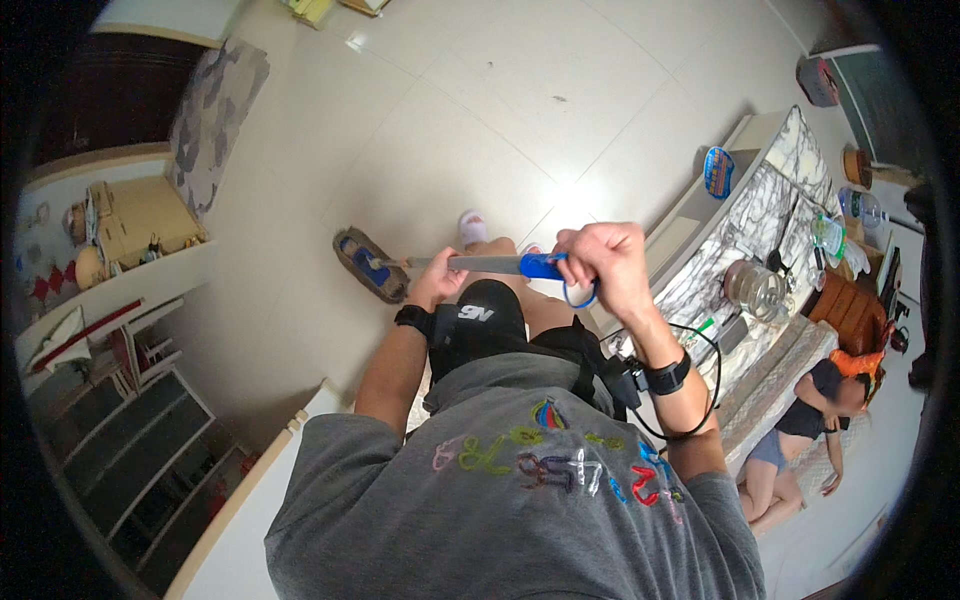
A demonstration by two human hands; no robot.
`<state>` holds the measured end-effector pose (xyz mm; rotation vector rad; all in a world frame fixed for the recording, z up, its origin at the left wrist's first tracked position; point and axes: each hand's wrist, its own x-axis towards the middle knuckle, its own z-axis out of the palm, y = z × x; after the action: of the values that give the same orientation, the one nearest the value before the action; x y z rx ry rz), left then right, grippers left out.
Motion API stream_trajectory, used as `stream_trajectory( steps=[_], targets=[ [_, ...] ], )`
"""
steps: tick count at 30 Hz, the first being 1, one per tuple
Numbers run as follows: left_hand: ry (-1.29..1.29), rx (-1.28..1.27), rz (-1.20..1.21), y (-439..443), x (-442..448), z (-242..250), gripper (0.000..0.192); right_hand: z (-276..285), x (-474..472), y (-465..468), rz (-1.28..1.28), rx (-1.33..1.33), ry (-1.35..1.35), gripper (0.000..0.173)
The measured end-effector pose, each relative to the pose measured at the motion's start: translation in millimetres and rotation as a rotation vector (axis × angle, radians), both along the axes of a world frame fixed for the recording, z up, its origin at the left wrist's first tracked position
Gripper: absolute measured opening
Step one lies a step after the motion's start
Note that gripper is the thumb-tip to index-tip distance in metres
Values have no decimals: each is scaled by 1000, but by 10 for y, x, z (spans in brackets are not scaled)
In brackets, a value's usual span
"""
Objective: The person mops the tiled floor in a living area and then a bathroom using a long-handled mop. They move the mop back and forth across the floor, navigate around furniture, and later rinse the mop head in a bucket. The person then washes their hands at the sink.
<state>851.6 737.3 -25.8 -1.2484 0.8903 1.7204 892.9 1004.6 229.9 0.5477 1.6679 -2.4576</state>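
A flat mop lies across in front of my body. Its brown-grey fringed head (349, 256) with a blue plate (361, 255) is at the left, apparently against the floor. The grey shaft (487, 263) runs right to a blue grip (541, 266) that ends in a blue hanging loop (581, 297). My left hand (441, 276) holds the shaft on the side towards the mop head. Up at the blue end, my right hand (609, 262) is curled around the grip, knuckles upward. Black straps with small devices sit on both wrists.
Pale floor tiles (480, 127) spread ahead. To the right stands a marble-patterned table (757, 202) with an open drawer, a glass jar (757, 289) and bottles. Beyond it a person (795, 442) reclines on a sofa. Leftward are a cardboard box (146, 225), a patterned mat (221, 124) and a rack (142, 450).
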Motion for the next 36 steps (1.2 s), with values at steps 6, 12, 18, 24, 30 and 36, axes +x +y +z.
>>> stream_trajectory(
  steps=[6,12,18,24,30,36],
  targets=[
    [-33,381,-197,1168,163,485,20,697,315,1042,-57,317,188,25],
    [121,671,-331,2180,94,1129,20,1671,621,1308,6,440,586,33],
    [242,693,-380,1873,333,1085,18,1726,892,866,459,442,932,35],
    [59,746,-399,1518,999,1076,18,1784,1725,343,262,500,762,42],
    [-204,921,-624,1772,1658,1234,19,2050,2554,-271,-1231,752,89,42],
    [-379,1076,-797,2393,2032,1278,23,2149,2785,-489,-1138,1013,156,27]
  ],
)
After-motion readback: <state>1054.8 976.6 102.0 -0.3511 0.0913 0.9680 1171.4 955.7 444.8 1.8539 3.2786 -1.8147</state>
